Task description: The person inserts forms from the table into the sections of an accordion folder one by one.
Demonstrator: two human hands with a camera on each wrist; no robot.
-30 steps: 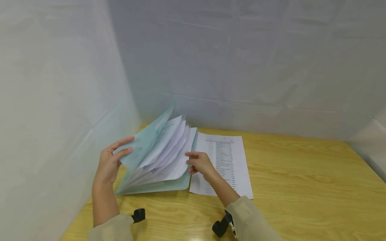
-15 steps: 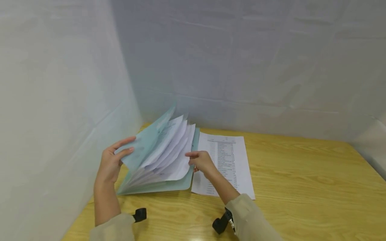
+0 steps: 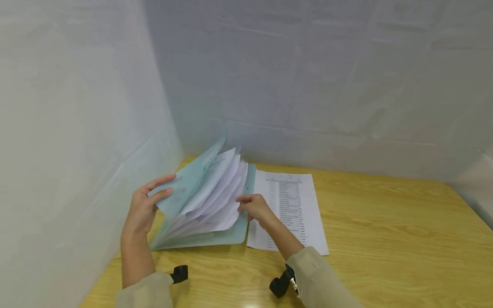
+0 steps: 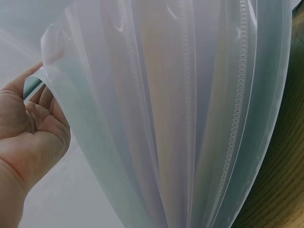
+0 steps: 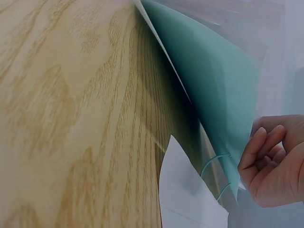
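A pale green display folder lies on the wooden table, fanned open with several clear sleeves holding white pages. My left hand holds the raised front cover by its outer edge, thumb on top. The left wrist view shows the cover and the sleeves from underneath, with the left hand. My right hand pinches the edge of the lowest sleeves near the back cover. In the right wrist view its curled fingers hold the green cover.
A printed sheet lies flat on the table just right of the folder, partly under my right forearm. White fabric walls close in the back and left sides. Bare wood stretches to the right.
The pages have fanned a little more upright and the folder has shifted slightly right. Both hands keep their holds.
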